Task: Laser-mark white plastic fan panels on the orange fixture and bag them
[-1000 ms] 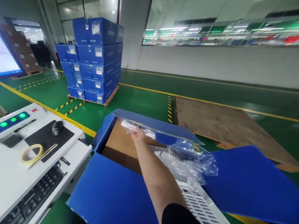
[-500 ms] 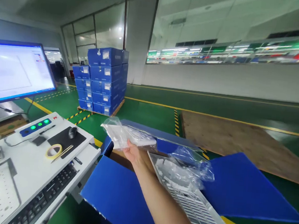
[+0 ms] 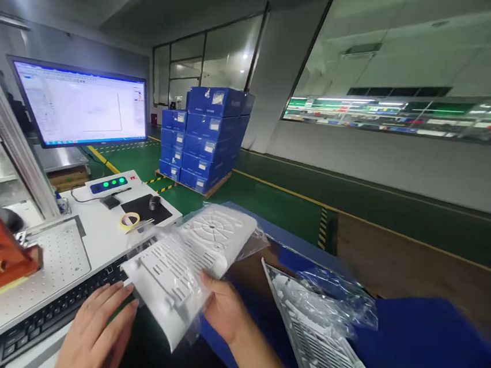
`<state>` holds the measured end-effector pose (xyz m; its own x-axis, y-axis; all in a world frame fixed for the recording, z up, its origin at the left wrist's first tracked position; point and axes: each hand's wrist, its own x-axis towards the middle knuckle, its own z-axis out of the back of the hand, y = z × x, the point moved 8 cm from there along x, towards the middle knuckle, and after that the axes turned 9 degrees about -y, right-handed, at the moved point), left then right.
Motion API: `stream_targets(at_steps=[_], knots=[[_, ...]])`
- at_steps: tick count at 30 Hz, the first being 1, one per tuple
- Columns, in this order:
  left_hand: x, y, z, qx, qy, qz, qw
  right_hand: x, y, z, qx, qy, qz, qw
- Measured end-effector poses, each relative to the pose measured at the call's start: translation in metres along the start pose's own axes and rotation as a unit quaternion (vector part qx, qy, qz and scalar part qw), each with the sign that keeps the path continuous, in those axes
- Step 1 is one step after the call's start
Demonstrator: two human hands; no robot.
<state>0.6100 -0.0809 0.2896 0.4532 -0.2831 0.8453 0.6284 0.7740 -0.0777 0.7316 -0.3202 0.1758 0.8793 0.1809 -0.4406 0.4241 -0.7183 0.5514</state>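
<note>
My right hand [image 3: 225, 309] is closed on the long edge of a white panel [image 3: 177, 264], thumb on top and the other fingers curled beneath. The panel is stiff, matte and rounded at the corners, with rows of slots at its near end and a spoked ring at its far end; whether it is one piece or two overlapping, I cannot tell. A thin, glossy, wrinkled bag [image 3: 260, 240] wraps it. I have it tilted in the air, off the right edge of the bench [image 3: 87, 209].

My left hand [image 3: 98, 332] is spread palm down above the black keyboard [image 3: 42, 309] at the bench's near edge, fingers long and slightly bent, gripping nothing I can see. Its tips are near the panel's left corner; I cannot tell if they touch.

Toward the bench's far right corner lie a ring of yellow tape [image 3: 129, 222] and a flat black mat [image 3: 138, 211]. To my right, a ribbed white grille [image 3: 324, 353] slants beside crumpled clear film [image 3: 338, 303].
</note>
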Motion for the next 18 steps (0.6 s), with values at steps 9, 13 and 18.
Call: stream_targets(at_steps=[9, 13, 18], knots=[[0.03, -0.015, 0.025, -0.08, 0.044, -0.112, 0.989, -0.08, 0.003, -0.084, -0.116, 0.034, 0.019, 0.993], [0.001, 0.032, 0.038, -0.156, -0.05, 0.125, 0.979, -0.08, 0.013, -0.132, -0.24, 0.111, -0.007, 0.964], [-0.056, 0.09, 0.032, -0.267, -0.188, 0.589, 0.739, -0.076, 0.048, -0.19, -0.483, 0.244, 0.093, 0.836]])
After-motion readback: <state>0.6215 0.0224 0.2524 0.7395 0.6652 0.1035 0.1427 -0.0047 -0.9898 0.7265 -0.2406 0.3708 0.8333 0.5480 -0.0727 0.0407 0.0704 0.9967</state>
